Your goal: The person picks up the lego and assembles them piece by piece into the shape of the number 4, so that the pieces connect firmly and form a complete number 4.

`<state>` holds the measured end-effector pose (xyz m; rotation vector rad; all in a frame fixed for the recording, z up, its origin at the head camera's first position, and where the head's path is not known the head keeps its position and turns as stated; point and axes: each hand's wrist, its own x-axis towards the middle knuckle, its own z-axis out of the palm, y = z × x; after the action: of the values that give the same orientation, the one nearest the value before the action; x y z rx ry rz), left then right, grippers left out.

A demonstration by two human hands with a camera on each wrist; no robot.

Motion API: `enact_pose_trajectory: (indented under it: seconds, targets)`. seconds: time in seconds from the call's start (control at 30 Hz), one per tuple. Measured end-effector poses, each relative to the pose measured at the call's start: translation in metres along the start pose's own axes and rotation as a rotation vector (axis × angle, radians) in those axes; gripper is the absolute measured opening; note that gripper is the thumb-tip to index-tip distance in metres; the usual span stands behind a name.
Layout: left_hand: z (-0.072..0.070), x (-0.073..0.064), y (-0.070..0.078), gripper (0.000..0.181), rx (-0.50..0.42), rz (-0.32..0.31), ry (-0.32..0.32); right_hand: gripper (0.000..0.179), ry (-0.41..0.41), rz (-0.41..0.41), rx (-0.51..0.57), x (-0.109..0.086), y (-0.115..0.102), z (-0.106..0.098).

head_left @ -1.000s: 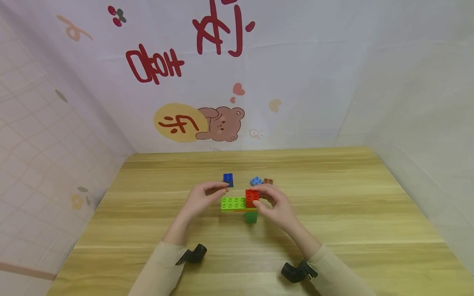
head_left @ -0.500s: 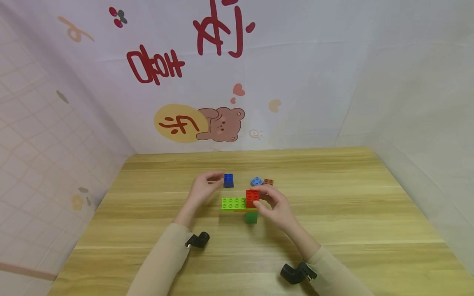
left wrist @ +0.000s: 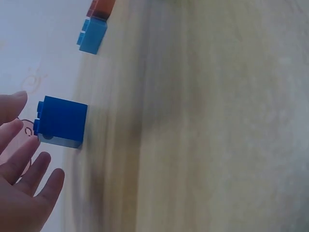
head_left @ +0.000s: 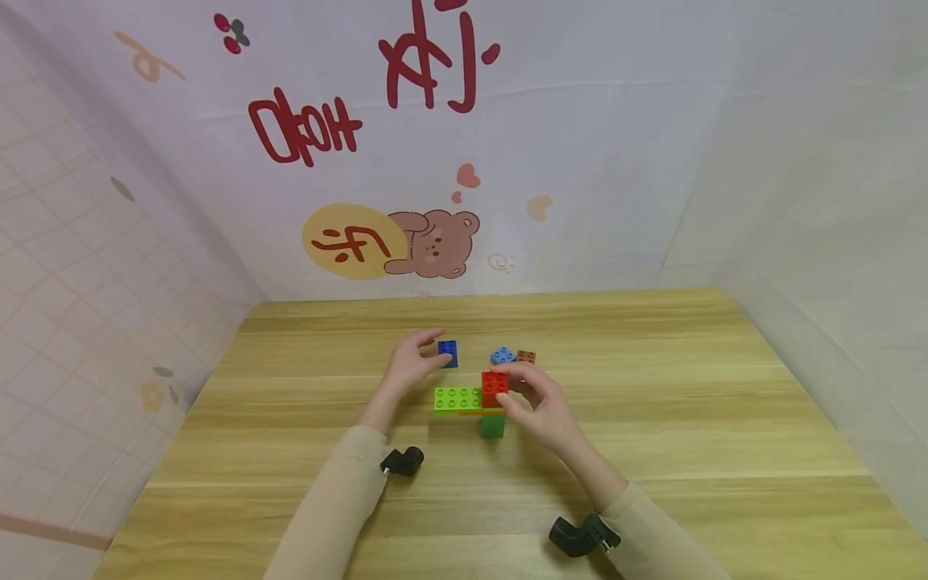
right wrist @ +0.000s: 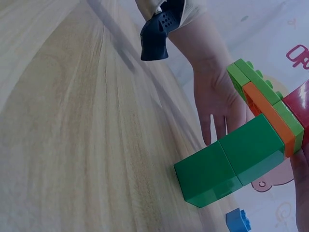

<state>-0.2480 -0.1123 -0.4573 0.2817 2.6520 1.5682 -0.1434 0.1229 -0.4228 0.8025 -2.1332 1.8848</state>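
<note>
My right hand [head_left: 542,407] pinches a red brick [head_left: 495,387] between thumb and fingers, on top of a small stack of toy building bricks. Below the red one come a long lime-green brick [head_left: 457,399], an orange plate [right wrist: 270,116] and two stacked green bricks [right wrist: 227,159], all joined. The lime brick juts out to the left. Beyond it, my left hand [head_left: 408,366] reaches to a dark blue brick [head_left: 447,348], its fingers and thumb spread around it. In the left wrist view, the fingertips are right at the studded side of the blue brick [left wrist: 63,121].
A light blue brick [head_left: 503,355] and a brown brick [head_left: 526,356] lie side by side behind the stack. All stand on a wooden table [head_left: 652,451], with a printed white cloth [head_left: 580,161] hanging behind it. Black wrist cameras [head_left: 403,461] sit at both cuffs.
My left hand has moved forward from beside the lime brick, first left of the dark blue brick, then in around it. My right hand stays on the red brick.
</note>
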Motion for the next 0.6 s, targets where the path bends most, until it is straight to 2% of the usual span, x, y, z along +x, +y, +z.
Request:
enact_pose_trajectory:
  seconds: [0.2,0.4,0.6]
  targets:
    - [0.004,0.002,-0.005,0.054,0.034,0.017,-0.012,0.035,0.000,0.002,0.006,0.000,-0.001,0.000]
    - [0.009,0.001,-0.009,0.057,0.017,0.036,-0.020,0.035,0.003,0.010,0.011,0.000,0.000,0.000]
    - [0.010,0.001,-0.012,0.053,0.069,0.051,-0.006,0.034,0.010,0.006,0.019,0.000,0.001,0.000]
